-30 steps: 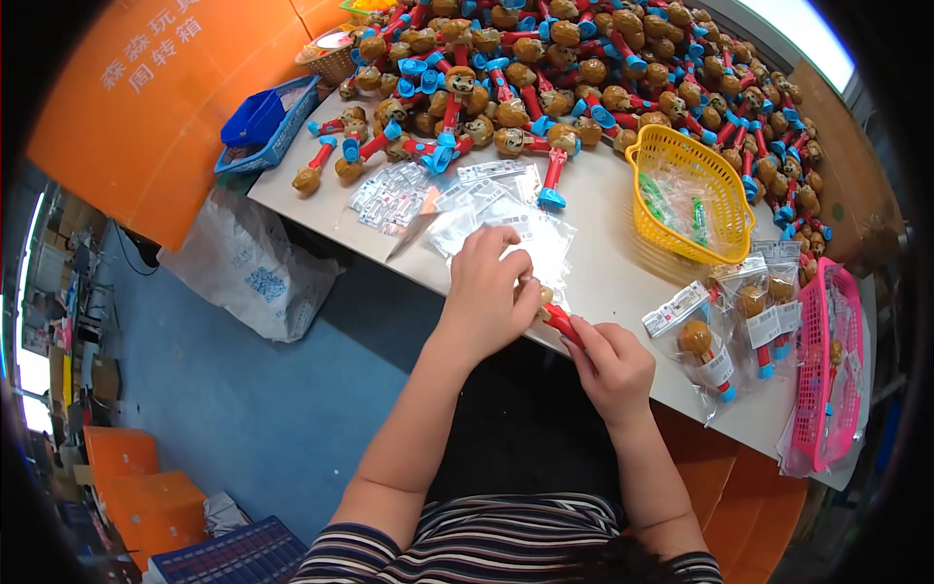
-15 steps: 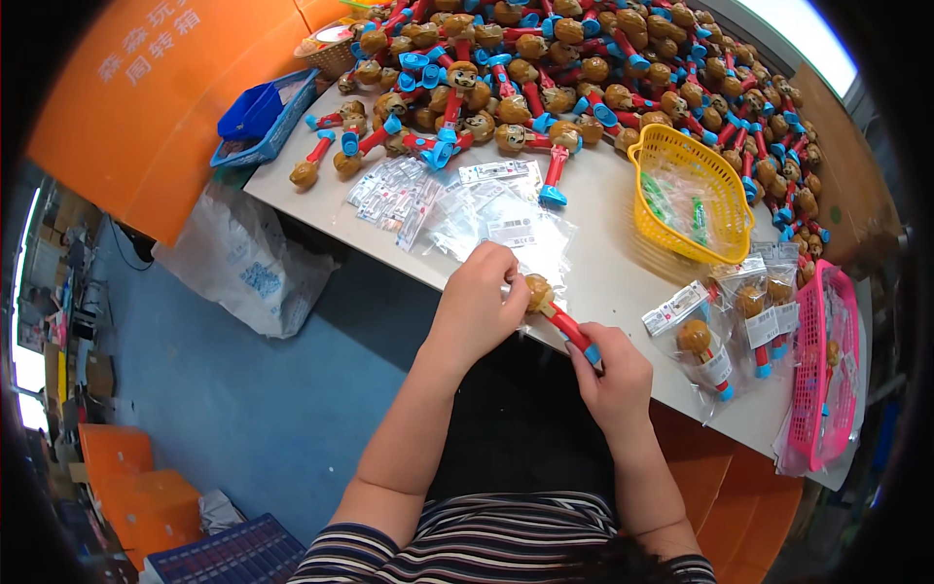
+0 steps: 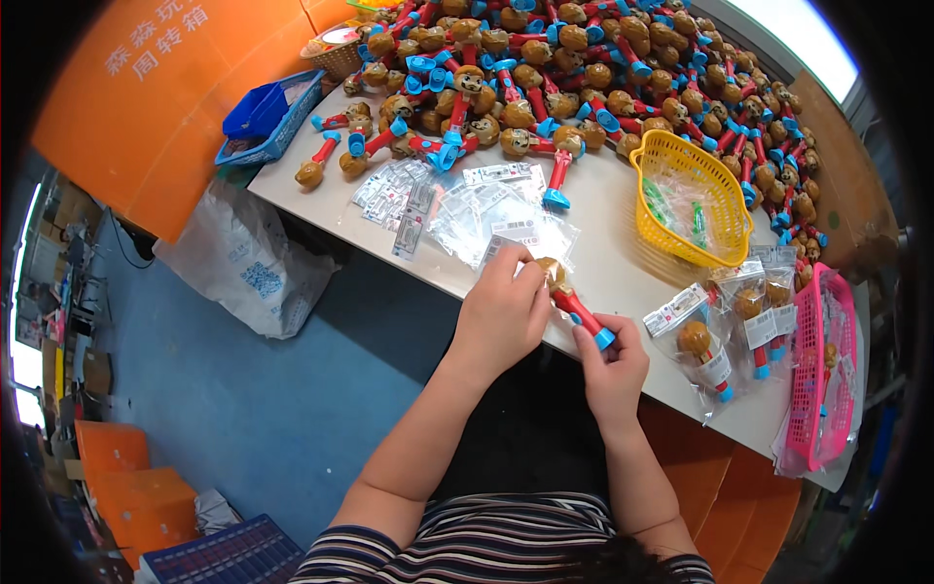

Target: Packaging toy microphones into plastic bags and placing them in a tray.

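The right hand (image 3: 617,375) has its thumb and fingers closed on the blue end of a red toy (image 3: 576,306) with a round brown head — the toy is between both hands, at the near edge of the table (image 3: 608,226). The left hand (image 3: 502,311) is curled up by the toy's head — I cannot tell what its fingers hold. Clear bags (image 3: 467,222) lie just past it, left of a yellow basket (image 3: 683,240).

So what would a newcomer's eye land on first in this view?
Probably the big heap of brown-headed, red-and-blue toys across the far side of the table. Next, perhaps, the yellow basket right of centre and the pink basket at the table's right end. Nearer, a similar toy sits between the left hand and right hand.
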Available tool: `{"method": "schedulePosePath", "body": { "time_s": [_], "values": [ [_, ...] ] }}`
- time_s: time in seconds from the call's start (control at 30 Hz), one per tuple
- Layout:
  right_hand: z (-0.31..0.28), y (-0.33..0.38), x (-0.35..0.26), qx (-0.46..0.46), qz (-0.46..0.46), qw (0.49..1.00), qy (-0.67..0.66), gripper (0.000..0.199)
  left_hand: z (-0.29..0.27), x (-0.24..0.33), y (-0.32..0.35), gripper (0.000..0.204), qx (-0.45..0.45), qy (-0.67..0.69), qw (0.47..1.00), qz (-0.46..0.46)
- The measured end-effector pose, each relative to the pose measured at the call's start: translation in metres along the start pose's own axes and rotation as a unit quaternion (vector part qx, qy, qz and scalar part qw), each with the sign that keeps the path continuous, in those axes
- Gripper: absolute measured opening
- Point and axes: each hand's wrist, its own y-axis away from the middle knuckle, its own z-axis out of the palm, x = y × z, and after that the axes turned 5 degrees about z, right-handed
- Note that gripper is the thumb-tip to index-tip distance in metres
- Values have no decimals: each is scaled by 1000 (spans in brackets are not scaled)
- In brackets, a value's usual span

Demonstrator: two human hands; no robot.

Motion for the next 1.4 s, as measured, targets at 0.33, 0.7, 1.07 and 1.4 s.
{"method": "schedulePosePath", "body": {
  "time_s": [0.33, 0.7, 1.07, 1.4],
  "values": [
    [1, -5, -13, 19, -82, 984, 156, 22, 5, 2, -8, 13, -19, -15, 995, 98],
    [7, -9, -6, -34, -308, 903, 299, 33, 17, 8, -10, 10, -18, -26, 991, 127],
    [-24, -15, -5, -107, -88, 983, 118, 36, 2, 0, 5, 12, 29, -27, 999, 35],
    [-16, -26, -11, -154, -254, 924, 242, 40, 8, 10, 1, 10, -37, 73, 990, 113]
  ]
}}
